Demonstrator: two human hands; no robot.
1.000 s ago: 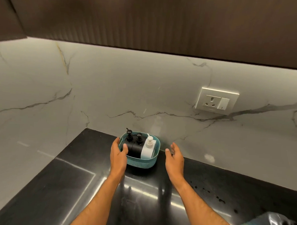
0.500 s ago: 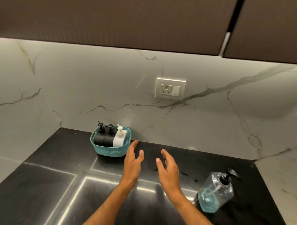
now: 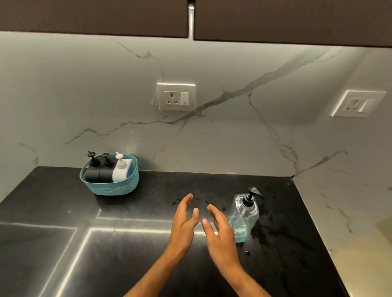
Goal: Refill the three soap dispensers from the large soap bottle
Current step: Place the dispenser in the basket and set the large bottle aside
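Both hands [image 3: 184, 224] [image 3: 220, 233] had been withdrawn from the basket [image 3: 112, 186] toward the bottle [image 3: 243, 215], fingers wide, nothing held; refilling not begun.

We see both hands over the black counter [image 3: 51, 243], palms facing each other, fingers straight, holding nothing. Left hand [image 3: 184, 224] sits just beside right hand [image 3: 220, 234]. The clear bottle [image 3: 243, 215] with black pump stands upright just right of the right hand, blue liquid low inside; contact unclear. Well apart at back left, a teal basket [image 3: 109, 187] holds two black dispensers [image 3: 98, 172] and a white dispenser [image 3: 120, 171]. Two sockets [image 3: 176, 97] on the marble wall.
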